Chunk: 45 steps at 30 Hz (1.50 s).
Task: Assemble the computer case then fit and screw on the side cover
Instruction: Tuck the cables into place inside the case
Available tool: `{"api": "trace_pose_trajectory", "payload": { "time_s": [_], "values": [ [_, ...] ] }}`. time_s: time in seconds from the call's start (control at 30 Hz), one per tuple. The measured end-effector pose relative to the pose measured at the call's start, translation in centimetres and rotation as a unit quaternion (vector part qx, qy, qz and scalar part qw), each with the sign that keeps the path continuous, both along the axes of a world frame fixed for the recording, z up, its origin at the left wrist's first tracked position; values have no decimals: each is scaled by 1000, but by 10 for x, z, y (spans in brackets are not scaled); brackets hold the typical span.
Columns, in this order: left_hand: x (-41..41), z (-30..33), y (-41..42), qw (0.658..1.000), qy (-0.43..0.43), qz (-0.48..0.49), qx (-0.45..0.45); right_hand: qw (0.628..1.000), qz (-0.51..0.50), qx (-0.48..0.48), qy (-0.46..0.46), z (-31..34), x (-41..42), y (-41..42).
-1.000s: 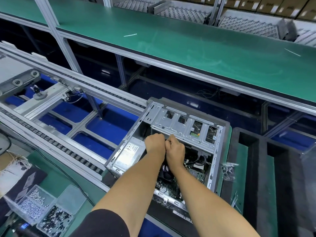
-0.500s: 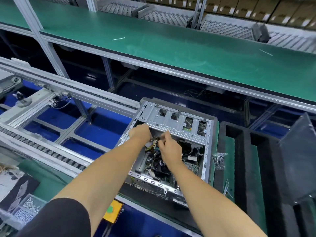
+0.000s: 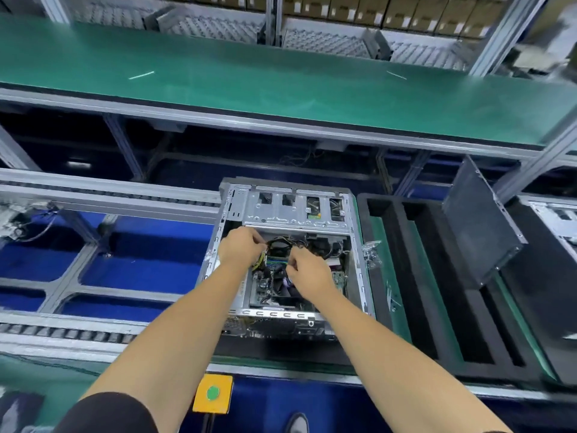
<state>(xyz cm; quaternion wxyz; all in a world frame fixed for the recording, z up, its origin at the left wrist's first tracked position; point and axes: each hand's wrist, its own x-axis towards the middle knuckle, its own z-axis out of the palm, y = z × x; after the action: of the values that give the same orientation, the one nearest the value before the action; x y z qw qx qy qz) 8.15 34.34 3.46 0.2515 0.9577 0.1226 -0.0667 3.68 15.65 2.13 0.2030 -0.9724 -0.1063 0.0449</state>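
An open silver computer case [image 3: 296, 210] lies on its side on the conveyor, with its inside facing up. The motherboard, a fan and a bundle of cables [image 3: 282, 245] show inside it. My left hand [image 3: 239, 250] is inside the case at the left, its fingers curled round cables. My right hand [image 3: 307, 270] is beside it over the board, pinching something small at the cables. A dark side cover [image 3: 482, 220] leans tilted against the frame to the right of the case.
A black foam tray [image 3: 437, 307] with long slots lies right of the case. A small bag of screws [image 3: 371, 254] sits between them. A yellow box with a green button [image 3: 213, 393] hangs at the near edge. A green shelf [image 3: 281, 82] runs behind.
My view has swung right, so the case now sits square in front of me. Both hands have moved apart and lower into the case, onto the cables.
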Motion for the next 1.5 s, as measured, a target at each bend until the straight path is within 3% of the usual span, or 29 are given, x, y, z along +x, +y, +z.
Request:
{"api": "trace_pose_trajectory", "payload": {
  "time_s": [0.2,0.4,0.7,0.83,0.9,1.07,1.23,1.5],
  "values": [
    [3,5,-4,997,41,17,58,999,-11,-27,-47,14,-14,-3],
    [10,12,-12,990,85,59,92,999,-36,-20,-30,19,-28,-23],
    [-18,25,5,997,-14,7,-79,997,33,-3,-64,27,-13,-22],
    [-34,34,11,997,-57,-15,-57,994,76,21,-72,35,-5,-14],
    [-46,38,14,997,-67,-31,-3,990,104,41,-81,40,-4,-1],
    [-91,49,46,994,-76,23,75,974,184,62,-112,60,-4,72],
    [-177,69,133,978,-87,168,85,946,292,83,-114,81,-42,195],
    [-380,123,315,907,-127,377,137,874,461,105,-112,96,-190,400]
  ]
}}
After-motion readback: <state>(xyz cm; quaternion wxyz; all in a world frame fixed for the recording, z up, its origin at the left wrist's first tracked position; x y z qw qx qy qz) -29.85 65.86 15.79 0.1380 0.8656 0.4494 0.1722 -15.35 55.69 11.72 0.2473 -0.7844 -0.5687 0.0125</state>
